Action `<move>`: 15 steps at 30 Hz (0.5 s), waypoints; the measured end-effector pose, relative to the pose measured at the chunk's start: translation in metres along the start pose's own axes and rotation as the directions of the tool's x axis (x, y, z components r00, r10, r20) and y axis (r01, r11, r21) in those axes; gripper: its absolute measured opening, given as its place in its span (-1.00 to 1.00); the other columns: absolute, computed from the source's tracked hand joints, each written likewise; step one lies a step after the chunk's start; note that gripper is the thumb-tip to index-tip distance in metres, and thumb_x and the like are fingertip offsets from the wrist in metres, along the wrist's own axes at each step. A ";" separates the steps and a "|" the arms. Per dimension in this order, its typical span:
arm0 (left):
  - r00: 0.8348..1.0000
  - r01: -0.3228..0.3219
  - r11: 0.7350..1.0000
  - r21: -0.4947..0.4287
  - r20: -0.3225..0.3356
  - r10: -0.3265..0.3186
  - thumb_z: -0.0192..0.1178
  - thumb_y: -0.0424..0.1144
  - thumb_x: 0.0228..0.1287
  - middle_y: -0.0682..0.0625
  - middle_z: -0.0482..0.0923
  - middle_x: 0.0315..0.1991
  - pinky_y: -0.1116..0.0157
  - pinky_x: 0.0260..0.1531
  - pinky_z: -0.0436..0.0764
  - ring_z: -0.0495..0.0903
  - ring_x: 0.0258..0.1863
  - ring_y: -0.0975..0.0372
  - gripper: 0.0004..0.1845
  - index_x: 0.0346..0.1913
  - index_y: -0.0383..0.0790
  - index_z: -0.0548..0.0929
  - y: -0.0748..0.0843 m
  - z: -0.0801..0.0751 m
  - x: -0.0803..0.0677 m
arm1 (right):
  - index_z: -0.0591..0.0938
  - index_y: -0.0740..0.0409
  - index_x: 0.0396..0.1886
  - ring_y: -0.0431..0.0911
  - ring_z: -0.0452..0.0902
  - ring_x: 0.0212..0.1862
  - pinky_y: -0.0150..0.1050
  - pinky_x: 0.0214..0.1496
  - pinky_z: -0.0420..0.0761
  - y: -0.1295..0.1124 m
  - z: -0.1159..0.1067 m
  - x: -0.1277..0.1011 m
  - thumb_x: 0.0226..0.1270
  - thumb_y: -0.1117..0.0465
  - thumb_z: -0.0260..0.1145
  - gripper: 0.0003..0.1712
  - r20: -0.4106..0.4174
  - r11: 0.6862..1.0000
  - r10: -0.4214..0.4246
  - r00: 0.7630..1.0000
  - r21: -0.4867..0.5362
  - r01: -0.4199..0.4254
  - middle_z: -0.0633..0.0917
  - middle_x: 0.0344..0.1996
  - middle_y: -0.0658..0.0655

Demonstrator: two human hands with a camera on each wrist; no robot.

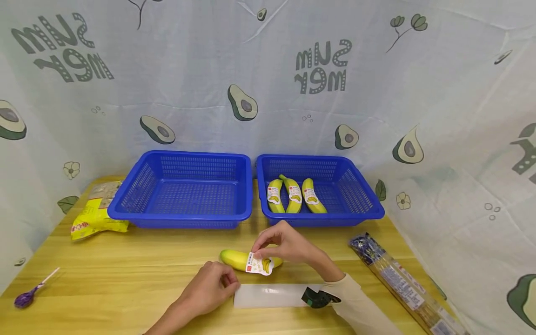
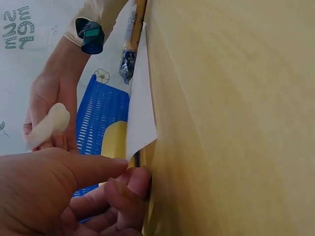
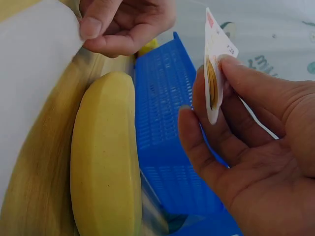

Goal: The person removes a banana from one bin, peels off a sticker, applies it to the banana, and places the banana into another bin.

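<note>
My right hand (image 1: 289,244) pinches a white sticker (image 1: 256,266) printed with bananas between thumb and fingers. In the head view it overlaps a yellow banana (image 1: 232,259) lying on the table, while the right wrist view has the sticker (image 3: 212,73) held up apart from the banana (image 3: 106,157), whose peel shows bare there. With thumb and forefinger, my left hand (image 1: 211,287) pinches the left end of a white paper strip (image 1: 268,297). The strip lies in front of the banana, and its held corner lifts a little in the left wrist view.
Behind are two blue baskets; the right one (image 1: 364,214) holds three bananas (image 1: 293,193) with stickers, the left basket (image 1: 180,217) stands beside it. A yellow snack bag (image 1: 98,209) and a purple lollipop (image 1: 26,298) lie left, a long clear packet (image 1: 402,281) right.
</note>
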State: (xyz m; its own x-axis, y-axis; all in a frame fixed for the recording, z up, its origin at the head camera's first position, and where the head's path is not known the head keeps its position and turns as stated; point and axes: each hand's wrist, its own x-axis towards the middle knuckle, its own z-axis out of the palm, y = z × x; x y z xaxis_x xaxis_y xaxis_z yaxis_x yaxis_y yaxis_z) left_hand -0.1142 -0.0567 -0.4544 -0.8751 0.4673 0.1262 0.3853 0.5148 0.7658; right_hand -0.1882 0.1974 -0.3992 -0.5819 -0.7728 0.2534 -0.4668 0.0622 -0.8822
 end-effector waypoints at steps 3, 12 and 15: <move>1.000 0.011 0.998 0.057 -0.005 -0.010 0.51 -0.35 0.30 0.27 0.60 -0.51 0.41 -0.45 0.53 0.48 -0.49 0.44 -0.78 -0.46 -0.01 0.74 0.001 -0.002 -0.002 | 0.80 0.44 -0.21 -0.20 0.70 -0.23 -0.12 -0.05 0.84 0.003 0.000 0.004 0.38 0.53 0.46 -0.95 -0.001 1.000 0.020 1.000 -0.016 -0.020 0.82 -0.29 0.33; 0.997 -0.027 0.996 -0.082 -0.074 0.021 0.50 -0.30 0.37 0.21 0.62 -0.46 0.45 -0.63 0.45 0.41 -0.63 0.45 -0.89 -0.31 -0.09 0.78 0.004 -0.017 0.001 | 0.83 0.38 -0.25 -0.10 0.72 -0.34 -0.31 -0.27 0.77 0.010 0.005 0.007 0.36 0.50 0.50 -0.97 -0.104 0.988 0.105 0.989 -0.103 -0.116 0.85 -0.30 0.29; 0.994 -0.029 0.985 -0.172 -0.113 0.010 0.49 -0.23 0.41 0.16 0.64 -0.42 0.46 -0.67 0.41 0.41 -0.64 0.43 -0.92 -0.23 -0.14 0.81 0.008 -0.019 0.006 | 0.85 0.33 -0.26 -0.22 0.69 -0.37 -0.37 -0.33 0.71 0.011 0.008 0.008 0.34 0.47 0.53 -0.96 -0.150 0.977 0.149 0.977 -0.131 -0.169 0.85 -0.33 0.25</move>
State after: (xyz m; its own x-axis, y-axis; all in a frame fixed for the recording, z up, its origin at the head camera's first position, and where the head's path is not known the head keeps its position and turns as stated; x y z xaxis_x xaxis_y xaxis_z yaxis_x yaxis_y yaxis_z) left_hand -0.1224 -0.0634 -0.4359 -0.8986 0.3883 0.2041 0.3549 0.3699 0.8586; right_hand -0.1929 0.1872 -0.4103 -0.7382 -0.6512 0.1762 -0.4449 0.2736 -0.8528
